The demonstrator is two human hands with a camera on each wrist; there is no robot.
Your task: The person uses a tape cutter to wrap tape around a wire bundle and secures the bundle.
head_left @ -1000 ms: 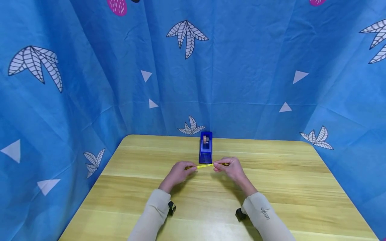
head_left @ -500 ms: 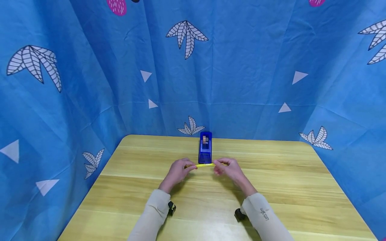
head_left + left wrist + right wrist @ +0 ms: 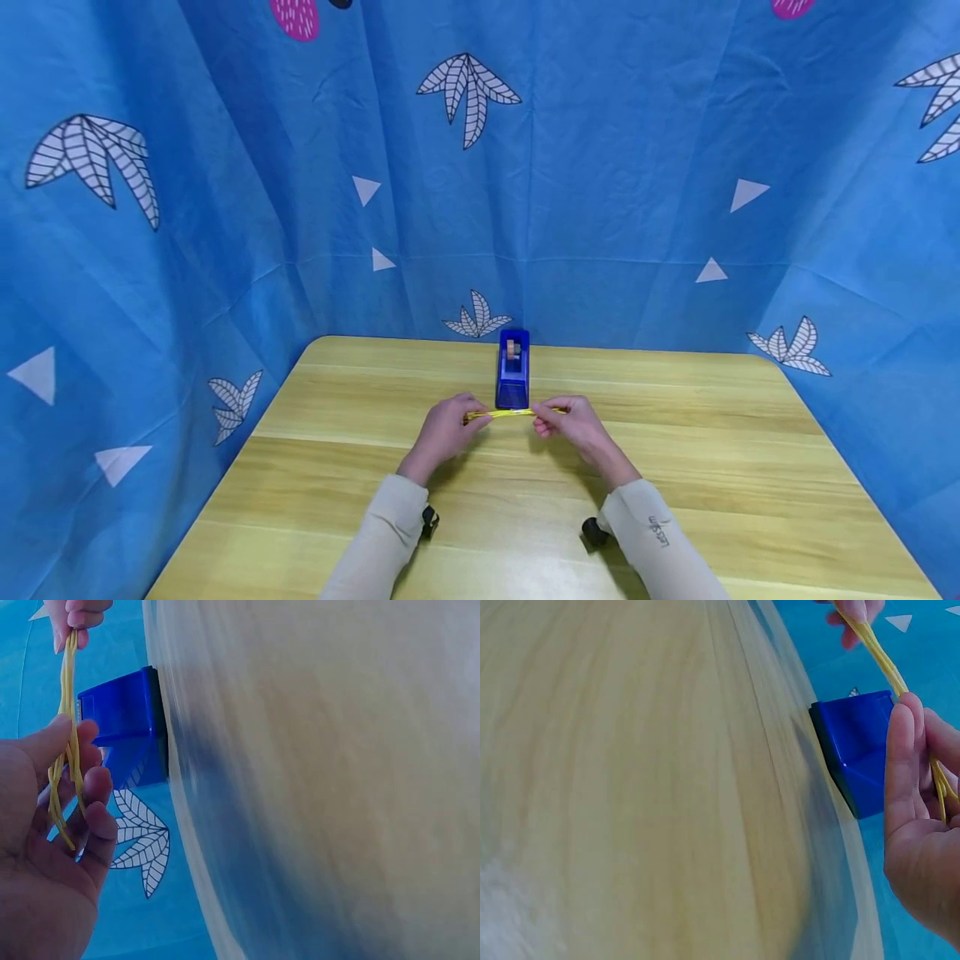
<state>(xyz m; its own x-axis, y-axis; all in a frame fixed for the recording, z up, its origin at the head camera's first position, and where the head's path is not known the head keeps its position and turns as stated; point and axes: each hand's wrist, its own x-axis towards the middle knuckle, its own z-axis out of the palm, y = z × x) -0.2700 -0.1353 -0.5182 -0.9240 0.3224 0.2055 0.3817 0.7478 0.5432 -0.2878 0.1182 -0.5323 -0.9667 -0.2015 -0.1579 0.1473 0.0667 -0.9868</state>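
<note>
A bundle of thin yellow cord (image 3: 512,412) runs taut between my two hands, just in front of the blue tape dispenser (image 3: 513,371). My left hand (image 3: 447,427) pinches its left end between thumb and fingers. In the left wrist view the loose loops of the cord (image 3: 69,682) hang down inside that hand's curled fingers. At the other end my right hand (image 3: 576,422) pinches the bundle with thumb and fingertips. Its tail shows past the right thumb in the right wrist view, partly hidden by the hand (image 3: 930,840). Both hands are over the table.
The dispenser stands at the far edge of the wooden table (image 3: 360,367), with a small tape roll (image 3: 512,350) in it. A blue patterned curtain (image 3: 622,167) hangs behind and on both sides. Dark wrist cameras sit at both cuffs.
The bundle sloped slightly up to the right before and is closer to level now. The right fingers have shifted a little on it. Both hands keep nearly the same place.
</note>
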